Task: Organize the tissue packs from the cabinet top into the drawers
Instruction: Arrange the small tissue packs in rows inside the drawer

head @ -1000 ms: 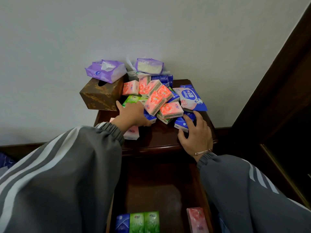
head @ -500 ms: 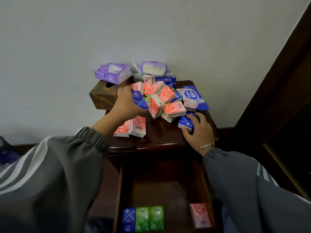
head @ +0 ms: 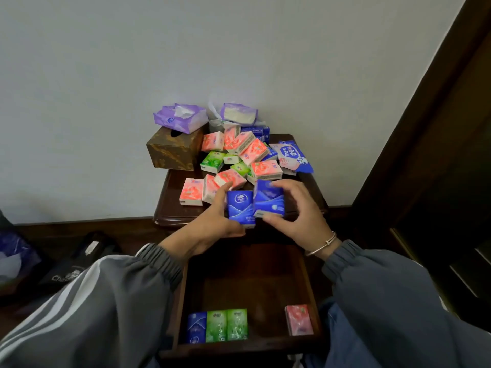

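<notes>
Two blue tissue packs are held side by side above the cabinet's front edge. My left hand [head: 212, 224] grips the left blue pack [head: 240, 207]; my right hand [head: 300, 216] grips the right blue pack [head: 269, 199]. Behind them a pile of pink packs [head: 253, 151] and green packs [head: 212, 161] covers the dark wooden cabinet top [head: 170, 205]. Two pink packs [head: 191, 191] stand near its left front. Below, the open drawer [head: 255, 277] holds one blue pack [head: 197, 326], two green packs [head: 227, 324] and a pink pack [head: 299, 319] along its front.
A brown tissue box [head: 174, 150] with a purple soft pack [head: 180, 120] on it sits at the cabinet's back left. A second purple pack [head: 239, 114] and a blue wet-wipes pouch [head: 293, 156] lie at the back and right. Dark wooden furniture [head: 438, 155] rises on the right; bags [head: 77, 261] lie on the floor to the left.
Both hands have lifted off the pile and drawn toward me, each carrying a blue pack, and now hold them together above the cabinet's front edge. The camera view has tilted lower.
</notes>
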